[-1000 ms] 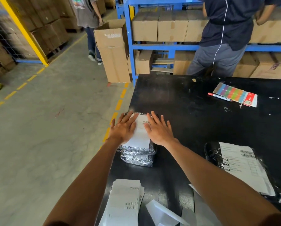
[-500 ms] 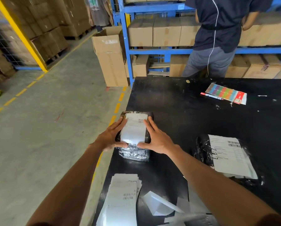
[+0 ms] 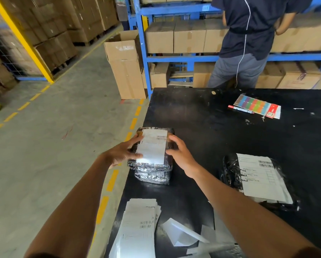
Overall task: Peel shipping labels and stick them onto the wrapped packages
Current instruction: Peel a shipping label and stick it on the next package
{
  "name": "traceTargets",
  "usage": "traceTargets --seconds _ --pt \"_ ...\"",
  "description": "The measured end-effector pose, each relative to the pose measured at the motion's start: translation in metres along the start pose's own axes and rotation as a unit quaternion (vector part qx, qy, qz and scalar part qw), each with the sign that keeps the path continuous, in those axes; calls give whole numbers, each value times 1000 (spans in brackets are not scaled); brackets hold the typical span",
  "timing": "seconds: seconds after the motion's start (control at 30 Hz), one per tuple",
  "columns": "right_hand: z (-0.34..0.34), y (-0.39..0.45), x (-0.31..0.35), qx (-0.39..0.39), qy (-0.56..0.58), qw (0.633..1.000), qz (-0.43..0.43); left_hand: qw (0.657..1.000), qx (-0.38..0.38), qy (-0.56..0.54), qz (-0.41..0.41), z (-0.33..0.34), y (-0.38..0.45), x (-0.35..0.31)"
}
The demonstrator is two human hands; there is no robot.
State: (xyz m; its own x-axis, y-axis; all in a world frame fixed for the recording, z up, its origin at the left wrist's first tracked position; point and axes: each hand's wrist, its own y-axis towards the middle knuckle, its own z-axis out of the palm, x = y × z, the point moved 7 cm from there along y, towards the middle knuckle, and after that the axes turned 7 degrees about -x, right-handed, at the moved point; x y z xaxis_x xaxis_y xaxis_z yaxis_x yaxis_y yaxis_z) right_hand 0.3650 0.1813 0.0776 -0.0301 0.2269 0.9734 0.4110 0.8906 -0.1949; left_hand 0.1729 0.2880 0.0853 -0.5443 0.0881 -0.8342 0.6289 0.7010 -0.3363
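Now both hands are gripping the wrapped package (image 3: 152, 170) at the worktop's (image 3: 202, 118) left edge, left hand (image 3: 121, 153) and right hand (image 3: 180, 153) flanking its shipping label (image 3: 153, 147).

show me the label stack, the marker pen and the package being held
label stack (image 3: 139, 228), head view, middle of the top sheet
marker pen (image 3: 240, 109), head view, middle of its barrel
held package (image 3: 153, 171), head view, its crinkled silver front side

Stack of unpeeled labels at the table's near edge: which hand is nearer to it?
Left. The left hand grips the wrapped package's left side, almost straight beyond the label stack. The right hand holds the package's right side, farther off to the right.
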Motion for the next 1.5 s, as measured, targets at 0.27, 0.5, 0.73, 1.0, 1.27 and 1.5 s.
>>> traceTargets --seconds 0.27,0.5,0.73,1.0,1.27,1.5 --pt "11 8 -24 -86 -16 979 185 959 -267 -89 -34 14 11 -13" --pt "2 0 -43 -106 144 933 313 944 -272 -181 54 25 -2 -38" --pt "-29 -6 -52 -159 132 934 292 960 -211 -179 52 56 -3 -24" --pt "-79 -32 -12 -274 -54 948 155 949 -263 134 111 94 -29 -9" --pt "-94 -132 -31 -163 -93 965 182 888 -171 425 42 127 -40 0" --pt "-138 -230 -132 -142 -64 949 273 908 -173 382 4 128 -32 5"
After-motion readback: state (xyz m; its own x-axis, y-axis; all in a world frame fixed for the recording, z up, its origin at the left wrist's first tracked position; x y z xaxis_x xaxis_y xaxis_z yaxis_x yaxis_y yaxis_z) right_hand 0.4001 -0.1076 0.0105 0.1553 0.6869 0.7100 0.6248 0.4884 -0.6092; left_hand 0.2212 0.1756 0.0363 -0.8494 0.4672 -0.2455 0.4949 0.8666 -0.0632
